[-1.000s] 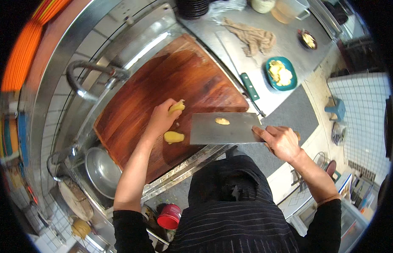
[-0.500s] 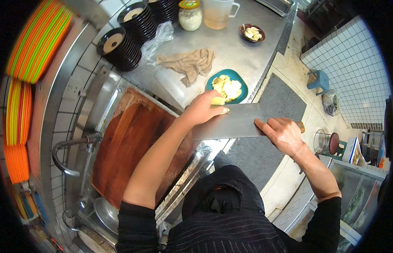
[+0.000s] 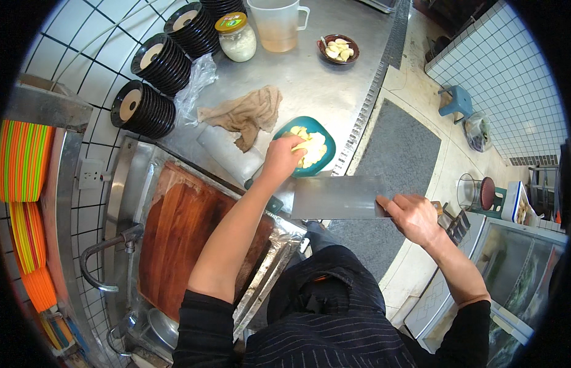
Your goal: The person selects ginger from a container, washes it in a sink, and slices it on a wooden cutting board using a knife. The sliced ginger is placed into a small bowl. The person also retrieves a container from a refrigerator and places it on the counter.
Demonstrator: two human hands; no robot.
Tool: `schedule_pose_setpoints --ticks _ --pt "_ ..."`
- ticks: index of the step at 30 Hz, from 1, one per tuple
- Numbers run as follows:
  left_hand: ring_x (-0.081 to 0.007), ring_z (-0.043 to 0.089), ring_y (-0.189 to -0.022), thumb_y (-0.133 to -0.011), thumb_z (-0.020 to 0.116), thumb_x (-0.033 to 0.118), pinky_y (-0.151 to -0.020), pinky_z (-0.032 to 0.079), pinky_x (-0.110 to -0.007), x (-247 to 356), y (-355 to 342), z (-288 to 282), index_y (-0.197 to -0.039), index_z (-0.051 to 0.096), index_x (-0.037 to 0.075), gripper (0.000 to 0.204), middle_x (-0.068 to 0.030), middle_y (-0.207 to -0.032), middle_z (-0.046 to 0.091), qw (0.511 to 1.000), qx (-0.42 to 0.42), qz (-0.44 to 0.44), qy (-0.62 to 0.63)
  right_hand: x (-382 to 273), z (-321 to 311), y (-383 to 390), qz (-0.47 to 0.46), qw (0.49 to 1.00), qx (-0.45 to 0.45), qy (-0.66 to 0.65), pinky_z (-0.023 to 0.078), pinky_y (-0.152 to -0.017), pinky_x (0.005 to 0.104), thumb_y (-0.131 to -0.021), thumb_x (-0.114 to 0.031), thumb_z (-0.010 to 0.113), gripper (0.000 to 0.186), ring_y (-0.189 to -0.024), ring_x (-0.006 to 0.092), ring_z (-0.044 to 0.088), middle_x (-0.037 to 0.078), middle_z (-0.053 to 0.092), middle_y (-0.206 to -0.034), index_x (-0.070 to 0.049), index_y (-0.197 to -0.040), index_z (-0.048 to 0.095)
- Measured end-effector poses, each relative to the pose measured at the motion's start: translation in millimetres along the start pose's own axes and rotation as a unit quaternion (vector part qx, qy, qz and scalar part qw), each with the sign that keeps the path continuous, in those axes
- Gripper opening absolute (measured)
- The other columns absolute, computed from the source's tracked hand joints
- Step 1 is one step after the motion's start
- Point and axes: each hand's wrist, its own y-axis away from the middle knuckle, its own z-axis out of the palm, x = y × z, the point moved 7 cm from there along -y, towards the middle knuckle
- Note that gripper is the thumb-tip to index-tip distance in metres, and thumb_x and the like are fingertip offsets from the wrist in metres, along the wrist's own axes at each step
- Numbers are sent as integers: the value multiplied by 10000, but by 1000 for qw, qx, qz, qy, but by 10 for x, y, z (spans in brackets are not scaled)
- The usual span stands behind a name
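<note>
Head view: left grip (image 3: 283, 162) at yellow pieces (image 3: 314, 149) in teal dish (image 3: 324, 127) on table (image 3: 304, 86); can't tell if clamped or apart. Right grip (image 3: 413, 218) clamped on cleaver (image 3: 341, 197), near dish. Best: drop anything held low inside dish, blade level, edge clear of left grip.

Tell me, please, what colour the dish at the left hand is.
The dish is teal, showing best in the head view.

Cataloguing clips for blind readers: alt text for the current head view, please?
A person's left hand is at a teal dish of pale yellow pieces while the right hand holds a broad cleaver; a wooden board lies at left.
</note>
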Motion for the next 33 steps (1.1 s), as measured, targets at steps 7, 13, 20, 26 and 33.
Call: schedule_pose_setpoints --ticks 7,13,20,26,33 --pt "-290 615 -888 -690 730 91 -774 487 -378 105 -17 28 -1051 632 52 376 -138 -1041 617 999 -4 34 17 -46 40 59 -3 999 -1 -32 481 -506 324 -765 -129 593 336 -569 203 579 35 496 -659 -116 -1099 559" --pt "-244 617 -774 -770 658 75 -729 492 -346 137 73 -164 -1035 645 43 267 -130 -1007 609 986 96 96 -101 -116 6 50 -11 999 3 -41 479 -501 328 -759 -130 609 333 -562 205 579 39 494 -637 -116 -1088 566" --pt "-187 614 -721 -842 611 91 -645 493 -288 -264 838 -901 -969 672 45 149 -100 -886 633 987 161 -10 26 -413 -2 -95 -32 994 -35 -103 500 -537 356 -724 -107 644 394 -615 255 606 59 558 -690 -110 -1110 569" --pt "-162 591 -718 -855 627 107 -666 474 -274 -977 2898 -1847 -1003 665 50 164 -88 -917 652 936 310 -165 -12 -1118 192 -272 10 965 -93 -245 542 -660 365 -745 -32 645 359 -762 296 669 126 674 -968 -80 -1099 605" --pt "-110 523 -832 -742 624 -69 -737 458 -235 -1562 5290 -1182 -1123 544 37 403 -37 -1024 568 870 416 -256 66 -2215 530 -622 -29 929 -100 -356 529 -696 392 -830 -95 632 249 -794 364 658 217 655 -923 -31 -1071 615"
